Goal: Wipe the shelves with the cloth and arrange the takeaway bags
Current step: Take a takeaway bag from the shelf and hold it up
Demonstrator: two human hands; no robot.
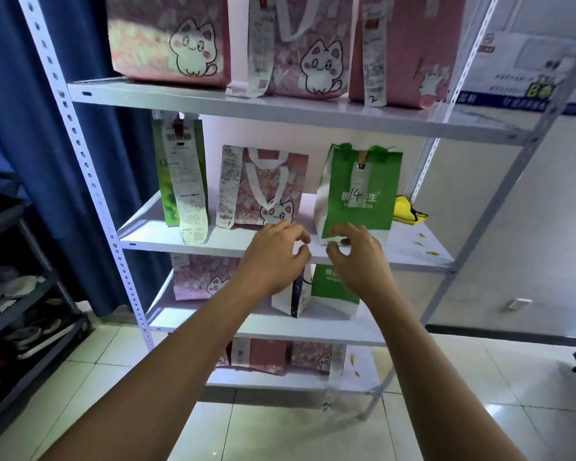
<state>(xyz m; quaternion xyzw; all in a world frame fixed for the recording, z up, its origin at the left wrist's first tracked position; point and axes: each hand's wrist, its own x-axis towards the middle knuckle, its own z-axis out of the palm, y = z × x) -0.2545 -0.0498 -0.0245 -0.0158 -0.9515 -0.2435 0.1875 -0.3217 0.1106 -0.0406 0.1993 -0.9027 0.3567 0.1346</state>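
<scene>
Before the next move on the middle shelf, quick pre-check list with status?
1. Green bag marked 14 upright: ok.
2. Right hand at its base; grip closed: cannot tell.
3. Left hand free, holding nothing: ok.
4. Yellow cloth in hand for wiping: not ok, it lies behind the bag.
5. Shelf clean: not ok, yellow crumbs on the right.
6. Pink cat bag standing apart: ok.

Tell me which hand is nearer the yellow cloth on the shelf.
Right. The right hand is at the base of the green bag, which stands between it and the yellow cloth. The left hand is farther left, before the pink cat bag.
</scene>
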